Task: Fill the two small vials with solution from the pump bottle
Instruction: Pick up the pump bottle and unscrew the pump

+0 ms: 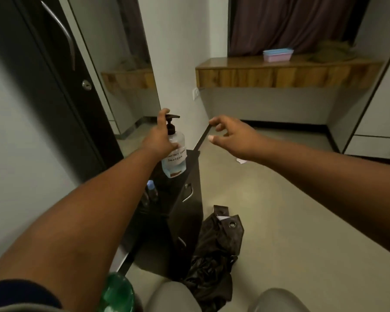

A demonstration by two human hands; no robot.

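Observation:
A clear pump bottle [175, 154] with a dark pump head and a white handwritten label stands upright on a dark drawer cabinet [187, 212]. My left hand [159, 138] is wrapped around the bottle's neck and shoulder. My right hand [230, 136] hovers to the right of the bottle, fingers spread and curled, holding nothing. Nearer to me on the cabinet top, small clear vials [152, 191] with a bluish cap stand partly hidden behind my left forearm; how many there are is unclear.
A green bottle [116, 293] sits at the bottom edge near my knees. A dark crumpled bag [214, 251] lies on the floor beside the cabinet. A black wardrobe [43, 86] stands at left, and a wooden shelf [279, 73] with a pink-blue box [277, 55] at the back.

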